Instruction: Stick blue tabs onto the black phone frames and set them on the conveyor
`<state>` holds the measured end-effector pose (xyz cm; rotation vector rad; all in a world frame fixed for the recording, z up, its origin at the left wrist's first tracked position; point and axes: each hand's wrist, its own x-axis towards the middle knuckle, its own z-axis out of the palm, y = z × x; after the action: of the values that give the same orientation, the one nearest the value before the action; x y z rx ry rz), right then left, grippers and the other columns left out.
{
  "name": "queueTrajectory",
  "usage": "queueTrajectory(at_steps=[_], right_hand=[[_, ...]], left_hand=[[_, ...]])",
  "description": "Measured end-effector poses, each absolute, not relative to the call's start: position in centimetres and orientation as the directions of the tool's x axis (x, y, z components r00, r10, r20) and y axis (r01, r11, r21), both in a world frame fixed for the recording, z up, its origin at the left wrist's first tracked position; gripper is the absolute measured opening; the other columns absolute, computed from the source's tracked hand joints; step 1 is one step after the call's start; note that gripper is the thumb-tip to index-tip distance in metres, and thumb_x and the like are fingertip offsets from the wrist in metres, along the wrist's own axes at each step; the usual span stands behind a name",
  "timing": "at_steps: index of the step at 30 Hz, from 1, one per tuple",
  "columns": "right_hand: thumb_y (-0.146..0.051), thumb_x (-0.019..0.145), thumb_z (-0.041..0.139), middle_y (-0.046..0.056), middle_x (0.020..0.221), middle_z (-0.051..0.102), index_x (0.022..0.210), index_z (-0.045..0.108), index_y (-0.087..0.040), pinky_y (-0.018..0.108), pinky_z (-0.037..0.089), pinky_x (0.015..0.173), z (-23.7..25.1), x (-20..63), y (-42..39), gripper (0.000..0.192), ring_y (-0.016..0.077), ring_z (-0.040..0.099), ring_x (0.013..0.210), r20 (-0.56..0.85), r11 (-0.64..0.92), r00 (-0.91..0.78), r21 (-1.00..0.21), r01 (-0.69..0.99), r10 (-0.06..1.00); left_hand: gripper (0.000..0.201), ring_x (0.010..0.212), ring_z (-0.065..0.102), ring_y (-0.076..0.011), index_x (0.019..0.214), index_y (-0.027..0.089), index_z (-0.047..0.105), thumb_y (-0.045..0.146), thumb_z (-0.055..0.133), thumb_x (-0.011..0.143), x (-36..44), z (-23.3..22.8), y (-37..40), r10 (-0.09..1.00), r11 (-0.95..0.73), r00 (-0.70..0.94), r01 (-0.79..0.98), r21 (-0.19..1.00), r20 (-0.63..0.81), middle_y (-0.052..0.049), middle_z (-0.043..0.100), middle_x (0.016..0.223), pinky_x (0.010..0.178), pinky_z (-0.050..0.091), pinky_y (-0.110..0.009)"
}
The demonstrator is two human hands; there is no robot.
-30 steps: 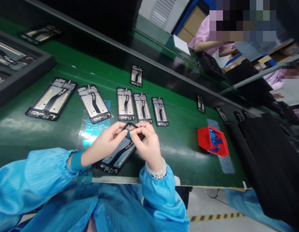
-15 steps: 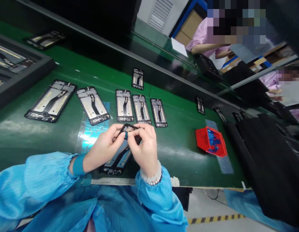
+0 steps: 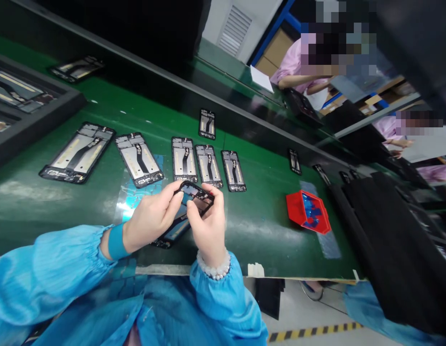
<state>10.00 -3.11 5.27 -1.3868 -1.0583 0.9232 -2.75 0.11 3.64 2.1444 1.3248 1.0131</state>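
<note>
Between my hands is a phone frame (image 3: 177,230) with a black ribbon cable, its upper end tilted up off the green bench. My left hand (image 3: 152,214) grips the upper left edge. My right hand (image 3: 208,226) holds the upper right side, its thumb pressed on the inner face near a small blue piece (image 3: 186,197). Part of the frame is hidden beneath my hands. Just beyond them lie several similar phone frames, among them one at the middle (image 3: 185,161) and one to its right (image 3: 234,170).
A red bin (image 3: 308,211) with blue pieces inside stands on the right. At the far left is a dark tray (image 3: 39,120) bearing more phone frames. A strip of shiny blue film (image 3: 134,197) lies left of my hands. Co-workers in pink sit across the bench.
My right hand's fingers have shifted from a pinch at the frame's top to its right edge, with the thumb on the inner face. The frame's top end is tilted more. The view has moved slightly.
</note>
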Motion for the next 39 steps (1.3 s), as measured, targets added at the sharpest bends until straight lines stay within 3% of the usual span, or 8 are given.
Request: queueTrajectory(at_steps=[8,14,19,26,29,31,35,39], right_hand=[[-0.024,0.077,0.062,0.002,0.090,0.064,0.103,0.045,-0.021,0.027,0.055,0.074,5.0,9.6,-2.7,0.031,0.0125,0.065,0.078,0.047,0.023,0.335,-0.997,0.075,0.941],[-0.027,0.078,0.061,0.002,0.092,0.062,0.101,0.045,-0.021,0.027,0.053,0.077,4.6,9.4,-2.8,0.029,0.0122,0.063,0.081,0.059,0.030,0.341,-0.995,0.091,0.938],[-0.027,0.071,0.067,-0.001,0.084,0.062,0.097,0.042,-0.022,0.027,0.053,0.072,4.8,8.8,-2.5,0.037,0.0122,0.062,0.075,-0.020,-0.003,0.367,-0.999,-0.047,0.930],[-0.026,0.073,0.066,0.000,0.088,0.063,0.097,0.044,-0.023,0.028,0.054,0.076,4.2,9.9,-2.6,0.032,0.0126,0.063,0.080,-0.058,0.009,0.317,-0.978,-0.208,0.947],[-0.028,0.079,0.060,0.005,0.098,0.062,0.114,0.040,-0.023,0.031,0.054,0.078,4.0,10.8,-2.7,0.040,0.0143,0.064,0.085,-0.012,-0.003,0.228,-0.999,-0.039,0.974],[-0.029,0.080,0.060,0.011,0.113,0.057,0.127,0.035,-0.022,0.036,0.053,0.084,4.2,11.2,-2.8,0.054,0.0179,0.061,0.097,0.112,0.062,0.215,-0.972,0.225,0.970],[-0.026,0.081,0.063,0.013,0.122,0.050,0.129,0.046,-0.022,0.044,0.044,0.096,5.1,11.5,-2.9,0.051,0.0248,0.048,0.116,0.513,0.232,0.165,-0.622,0.748,0.842],[-0.016,0.086,0.056,0.006,0.093,0.064,0.099,0.066,-0.024,0.038,0.044,0.087,5.8,11.1,-2.9,0.018,0.0210,0.052,0.097,0.615,0.337,-0.065,-0.338,0.879,0.786]], left_hand=[[0.043,0.086,0.071,-0.0201,0.130,0.013,0.052,0.030,0.032,0.096,-2.8,3.8,0.1,0.866,-0.499,0.319,0.575,0.649,0.384,-0.009,0.070,0.113,0.075,0.053,-0.024],[0.041,0.081,0.072,-0.0217,0.122,0.012,0.058,0.032,0.036,0.094,-3.0,4.1,0.4,0.879,-0.477,0.309,0.609,0.634,0.364,-0.009,0.074,0.103,0.072,0.053,-0.025],[0.042,0.094,0.070,-0.0215,0.129,0.009,0.052,0.024,0.033,0.094,-3.3,4.1,0.4,0.819,-0.574,0.393,0.529,0.625,0.419,-0.011,0.070,0.114,0.082,0.053,-0.025],[0.052,0.094,0.068,-0.0219,0.140,0.010,0.040,0.028,0.039,0.092,-3.3,4.1,0.1,0.837,-0.472,0.489,0.420,0.775,0.245,-0.010,0.069,0.113,0.080,0.054,-0.027],[0.054,0.077,0.068,-0.0182,0.141,0.014,0.040,0.032,0.041,0.091,-3.3,4.2,0.3,0.881,-0.328,0.453,0.375,0.867,0.137,-0.006,0.071,0.103,0.068,0.054,-0.024],[0.056,0.066,0.065,-0.0160,0.142,0.014,0.039,0.035,0.043,0.091,-3.3,4.1,0.5,0.900,-0.258,0.428,0.370,0.893,0.082,-0.004,0.071,0.094,0.060,0.052,-0.023],[0.058,0.052,0.056,-0.0133,0.143,0.016,0.037,0.036,0.044,0.090,-3.4,4.0,0.7,0.914,-0.223,0.404,0.393,0.892,0.050,0.002,0.066,0.071,0.051,0.047,-0.021],[0.057,0.055,0.058,-0.0147,0.142,0.014,0.038,0.031,0.041,0.088,-3.4,4.3,0.6,0.905,-0.257,0.417,0.380,0.889,0.083,0.001,0.066,0.070,0.054,0.048,-0.023]])
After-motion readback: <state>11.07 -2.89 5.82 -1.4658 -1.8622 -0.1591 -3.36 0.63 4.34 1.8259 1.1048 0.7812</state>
